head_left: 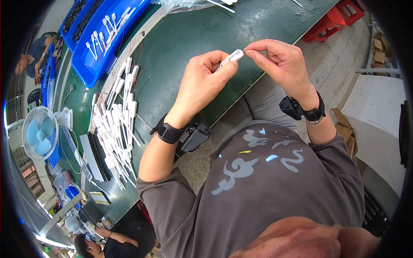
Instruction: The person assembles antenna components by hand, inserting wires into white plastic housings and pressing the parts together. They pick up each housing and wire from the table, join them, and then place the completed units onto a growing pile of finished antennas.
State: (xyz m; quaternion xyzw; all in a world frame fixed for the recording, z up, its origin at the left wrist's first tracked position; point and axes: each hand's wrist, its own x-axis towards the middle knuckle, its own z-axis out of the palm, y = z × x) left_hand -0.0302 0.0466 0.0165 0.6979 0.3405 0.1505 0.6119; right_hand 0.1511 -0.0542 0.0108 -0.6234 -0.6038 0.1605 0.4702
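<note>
Over the green worktable (185, 36), my left hand (202, 79) grips a small white plastic housing (235, 56), long and narrow with a rounded, hollow end pointing up and to the right. Thumb and fingers wrap its lower part and hide it. Just right of that end is my right hand (284, 62), its thumb and index finger pinched together close to the housing's tip. Whatever sits in that pinch is too small or hidden to make out. A heap of similar white long-handled parts (118, 124), some with thin wires, lies left of my left forearm.
A blue tray (87, 76) with more white parts stands at the far left, beside a bin of black pieces (79, 21). Clear plastic bags (185, 5) lie at the far edge. Left are a fan (41, 134) and two other people. A red stool (329, 26) stands far right.
</note>
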